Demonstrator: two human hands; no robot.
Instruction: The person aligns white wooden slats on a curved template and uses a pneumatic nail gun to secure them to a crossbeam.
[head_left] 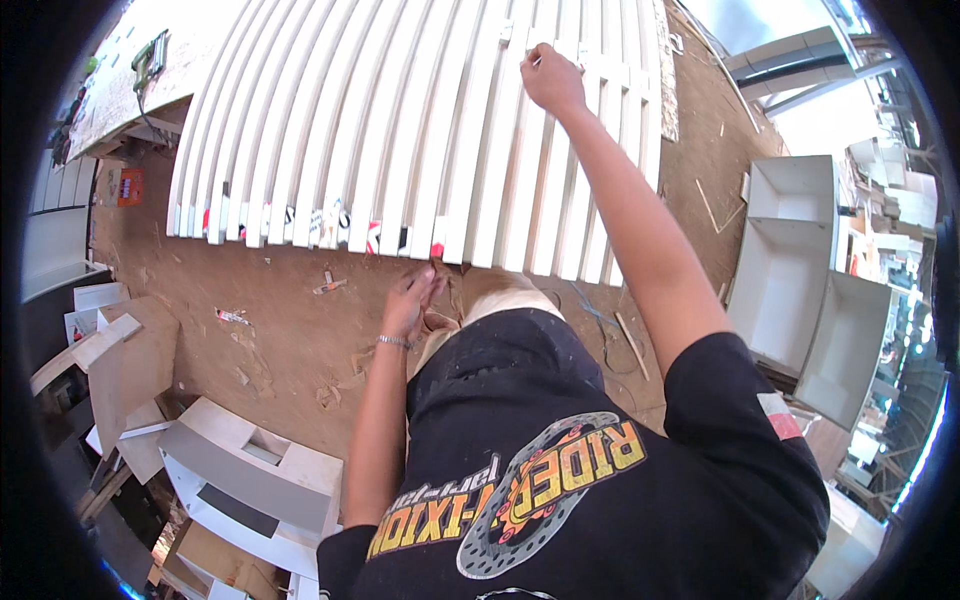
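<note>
A row of long white slats (350, 130) lies side by side in front of me, with narrow gaps between them. Over their far right part, my right hand (553, 82) is closed in a pinch; whatever it holds, if anything, is too small to make out. A small white piece (583, 56) shows just beside its fingers. Down at the slats' near ends, my left hand (408, 298) has its fingers curled together, just below a slat end with a red mark (438, 248). What sits in those fingers is hidden.
At the far left stands a worktable (120, 100) bearing a green tool (150, 62). White open cabinets (785, 290) stand on the right. A grey-and-white cabinet piece (250, 470) and loose boards (115, 375) lie at lower left. Scraps litter the brown floor (270, 350).
</note>
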